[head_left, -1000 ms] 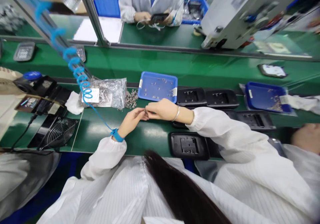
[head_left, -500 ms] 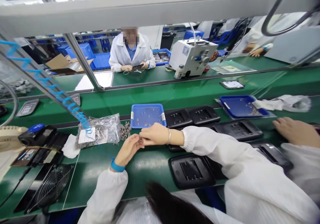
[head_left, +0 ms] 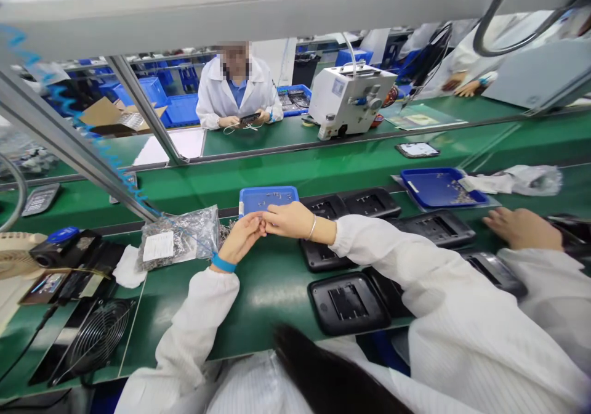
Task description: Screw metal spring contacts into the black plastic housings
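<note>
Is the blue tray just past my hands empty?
Not empty: small metal parts lie scattered in the blue tray, though your right hand hides part of it.

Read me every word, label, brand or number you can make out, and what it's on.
No text is legible.
White label on clear bag: print too small to read.
Pale sticker on central blue tray: nothing readable.
Pale panel on white machine: too small to read.
</note>
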`<state>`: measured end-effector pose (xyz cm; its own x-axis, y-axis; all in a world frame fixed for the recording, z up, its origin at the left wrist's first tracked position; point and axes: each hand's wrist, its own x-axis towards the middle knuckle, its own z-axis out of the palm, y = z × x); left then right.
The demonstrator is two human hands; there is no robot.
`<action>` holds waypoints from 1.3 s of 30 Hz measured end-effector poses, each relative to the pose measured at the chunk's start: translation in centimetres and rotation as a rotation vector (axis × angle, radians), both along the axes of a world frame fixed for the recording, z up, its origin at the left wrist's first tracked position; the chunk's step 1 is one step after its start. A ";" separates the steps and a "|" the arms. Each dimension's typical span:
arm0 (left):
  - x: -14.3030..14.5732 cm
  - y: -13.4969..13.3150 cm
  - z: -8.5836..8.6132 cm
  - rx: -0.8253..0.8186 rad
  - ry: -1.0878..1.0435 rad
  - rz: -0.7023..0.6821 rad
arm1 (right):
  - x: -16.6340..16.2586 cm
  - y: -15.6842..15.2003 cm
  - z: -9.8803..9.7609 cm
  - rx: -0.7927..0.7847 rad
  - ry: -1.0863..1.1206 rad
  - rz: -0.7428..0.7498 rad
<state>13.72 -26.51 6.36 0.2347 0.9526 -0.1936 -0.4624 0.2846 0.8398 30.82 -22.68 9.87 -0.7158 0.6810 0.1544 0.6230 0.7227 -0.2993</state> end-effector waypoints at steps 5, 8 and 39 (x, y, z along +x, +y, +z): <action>1.5 0.5 0.2 -0.087 -0.101 -0.031 | 2.0 0.9 -0.2 0.268 -0.212 0.201; 2.3 0.3 -0.4 -0.127 -0.135 -0.036 | 2.8 1.8 -0.9 0.256 -0.236 0.287; 4.0 -0.8 -2.5 0.423 0.188 0.142 | 2.4 -0.6 0.2 -0.259 0.148 -0.153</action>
<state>17.76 -27.34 3.84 0.0946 0.9769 0.1915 -0.3012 -0.1553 0.9408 33.25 -23.28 10.09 -0.5849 0.8091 0.0567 0.6543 0.5120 -0.5565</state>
